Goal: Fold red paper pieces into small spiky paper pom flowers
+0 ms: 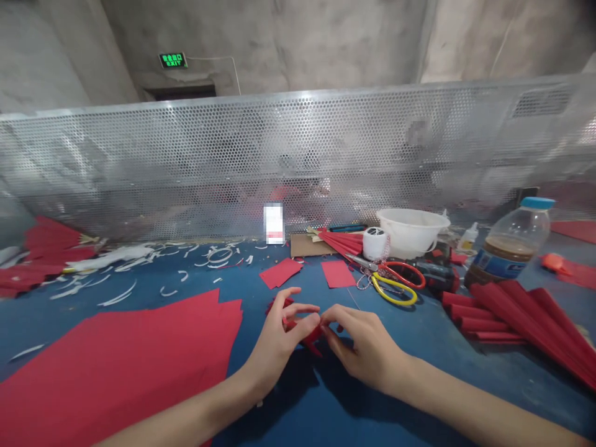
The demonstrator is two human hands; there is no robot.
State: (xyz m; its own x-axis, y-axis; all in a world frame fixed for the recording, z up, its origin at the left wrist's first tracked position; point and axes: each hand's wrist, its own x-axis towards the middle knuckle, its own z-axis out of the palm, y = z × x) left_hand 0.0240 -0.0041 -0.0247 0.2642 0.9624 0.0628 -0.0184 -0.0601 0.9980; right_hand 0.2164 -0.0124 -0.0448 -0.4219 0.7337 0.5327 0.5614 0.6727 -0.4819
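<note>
My left hand (284,332) is closed round a small folded piece of red paper (313,338), thumb and fingers pinching it near the middle of the table. Against the right edge of that paper, my right hand (367,341) has thumb and index finger pinched together. Whether a thread or something else fine lies between those fingertips is too small to tell. Much of the red piece is hidden behind the left fingers. Two small red paper rectangles, one left (280,273) and one right (338,274), lie flat just beyond my hands.
Large red sheets (139,360) cover the left of the blue table (465,385). To the right are scissors (395,288), a thread spool (375,243), a white tub (410,233), a bottle (510,242) and folded red paper (526,316). A perforated metal screen (209,161) closes the back.
</note>
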